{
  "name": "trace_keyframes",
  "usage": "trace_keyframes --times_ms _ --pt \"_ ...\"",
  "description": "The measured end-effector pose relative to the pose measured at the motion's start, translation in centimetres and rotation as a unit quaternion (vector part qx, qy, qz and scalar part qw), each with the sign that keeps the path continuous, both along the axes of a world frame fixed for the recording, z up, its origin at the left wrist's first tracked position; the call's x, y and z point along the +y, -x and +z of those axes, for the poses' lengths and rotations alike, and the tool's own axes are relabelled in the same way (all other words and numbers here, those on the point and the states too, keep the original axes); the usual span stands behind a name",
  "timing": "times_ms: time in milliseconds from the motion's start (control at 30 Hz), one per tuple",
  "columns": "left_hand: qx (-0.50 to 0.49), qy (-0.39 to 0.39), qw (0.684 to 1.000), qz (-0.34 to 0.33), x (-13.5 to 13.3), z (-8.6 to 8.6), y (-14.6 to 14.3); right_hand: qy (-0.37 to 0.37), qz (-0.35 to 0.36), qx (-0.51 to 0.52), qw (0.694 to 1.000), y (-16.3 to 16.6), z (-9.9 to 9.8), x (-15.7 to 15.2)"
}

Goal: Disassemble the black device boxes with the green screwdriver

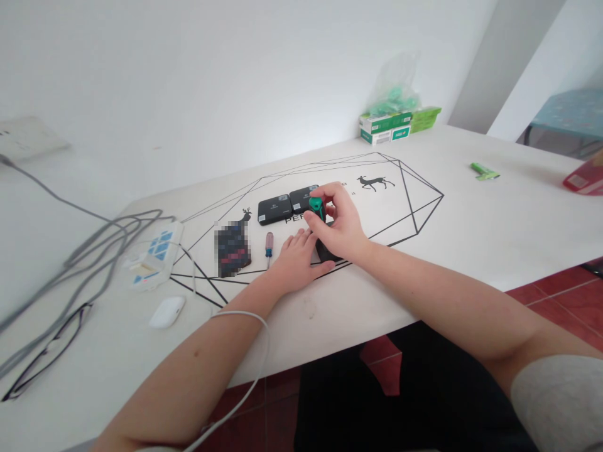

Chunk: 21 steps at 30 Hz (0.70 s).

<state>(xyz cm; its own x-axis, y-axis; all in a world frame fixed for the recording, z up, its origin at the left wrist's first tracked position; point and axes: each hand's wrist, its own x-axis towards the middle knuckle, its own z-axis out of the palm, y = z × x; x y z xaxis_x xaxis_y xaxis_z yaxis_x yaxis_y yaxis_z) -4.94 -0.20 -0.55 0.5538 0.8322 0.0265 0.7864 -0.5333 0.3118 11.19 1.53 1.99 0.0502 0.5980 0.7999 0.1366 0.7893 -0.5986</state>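
Note:
A green-and-black screwdriver point(317, 206) stands roughly upright with my right hand point(343, 223) closed around its handle; its tip is hidden. Beneath that hand a black box-like device point(325, 251) lies on the table, mostly covered by my hands. My left hand point(298, 263) rests flat on the table, its fingers stretched out and its thumb by the device's near edge. Two similar black boxes, one at the left point(274, 209) and one at the right point(299, 199), lie side by side just beyond. A small screwdriver with a clear reddish-blue handle point(269, 242) lies left of my left hand.
A blurred-out dark item point(233, 248) lies further left, near a white earbud case point(167, 312), a power strip point(157, 254), grey cables point(115, 235) and eyeglasses point(49, 355). Green-and-white boxes point(385, 122) stand against the wall. A white cable point(267, 351) crosses my left forearm.

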Motion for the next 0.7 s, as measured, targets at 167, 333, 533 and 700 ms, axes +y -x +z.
trace_keyframes --times_ms 167,333,533,700 --pt "-0.003 -0.006 1.000 -0.003 0.09 -0.17 0.11 0.006 -0.006 -0.004 1.000 -0.03 -0.10 0.16" --pt "0.004 -0.001 1.000 0.000 0.06 -0.06 0.02 -0.020 -0.018 -0.020 0.999 -0.01 -0.03 0.02" --pt "-0.003 -0.014 1.000 -0.006 -0.08 0.10 -0.02 -0.031 -0.016 -0.003 0.999 0.02 -0.05 0.06" --pt "0.003 -0.013 1.000 -0.003 -0.05 0.07 0.01 -0.031 -0.017 0.009 0.999 -0.16 0.16 0.09"
